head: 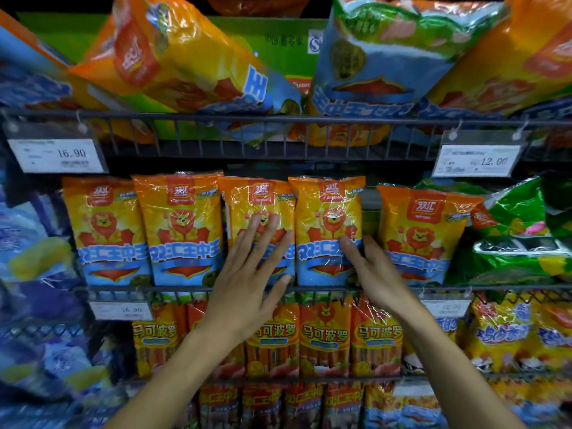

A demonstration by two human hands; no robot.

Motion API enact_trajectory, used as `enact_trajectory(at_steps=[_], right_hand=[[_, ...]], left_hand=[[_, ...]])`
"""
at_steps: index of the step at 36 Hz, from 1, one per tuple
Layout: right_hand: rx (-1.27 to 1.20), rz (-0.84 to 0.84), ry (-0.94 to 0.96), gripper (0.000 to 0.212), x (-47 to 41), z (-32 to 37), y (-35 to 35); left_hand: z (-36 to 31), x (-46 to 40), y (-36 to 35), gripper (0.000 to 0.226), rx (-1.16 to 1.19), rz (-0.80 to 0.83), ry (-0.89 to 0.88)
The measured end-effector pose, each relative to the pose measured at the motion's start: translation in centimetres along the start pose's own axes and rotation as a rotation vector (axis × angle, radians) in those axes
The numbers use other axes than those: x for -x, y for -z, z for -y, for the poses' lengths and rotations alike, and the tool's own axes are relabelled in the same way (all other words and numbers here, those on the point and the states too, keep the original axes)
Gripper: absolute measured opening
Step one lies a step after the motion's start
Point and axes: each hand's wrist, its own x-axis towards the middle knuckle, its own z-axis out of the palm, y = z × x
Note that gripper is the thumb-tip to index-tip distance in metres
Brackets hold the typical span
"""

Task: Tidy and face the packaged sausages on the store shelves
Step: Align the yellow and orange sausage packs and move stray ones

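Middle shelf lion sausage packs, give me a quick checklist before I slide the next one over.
1. Left hand flat on third pack: ok.
2. Right hand holds the right edge of fourth pack: ok.
3. Four left packs upright, fronts out: ok.
4. Gap between fourth and fifth pack closed: not ok.
5. Packs behind the front row: cannot tell.

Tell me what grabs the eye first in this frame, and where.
The row of five upright orange-and-blue lion-printed sausage packs on the middle wire shelf, with both hands on it: the left hand lies flat on the third pack, the right hand grips the fourth pack's right edge. Above, glossy orange and blue bags lie tumbled on the top shelf, over white price tags reading 16.90 and 12.00.
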Motion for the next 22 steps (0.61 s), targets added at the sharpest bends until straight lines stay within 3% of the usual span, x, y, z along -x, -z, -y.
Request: enact_trajectory(at_steps=[7, 14, 18, 22], right_hand=[[0.168, 0.053, -0.022, 0.049, 0.1, -0.5, 0.6], [0.401, -0.064, -0.023, 0.076, 0.6, -0.9, 0.1], [0.497, -0.038, -0.009, 0.083, 1.2, -0.9, 1.0], [0.412, -0.09, 0.077, 0.067, 3.5, -2.2, 2.4]], left_hand=[[-0.3, 0.1, 0.1, 0.065, 0.013, -0.015, -0.025], [-1.7, -0.9, -0.3, 0.063, -0.073, 0.056, -0.132], [-1.8, -0.8, -0.3, 0.064, -0.059, 0.054, -0.113], [-2.1, -0.6, -0.4, 0.063, -0.006, 0.03, -0.119]])
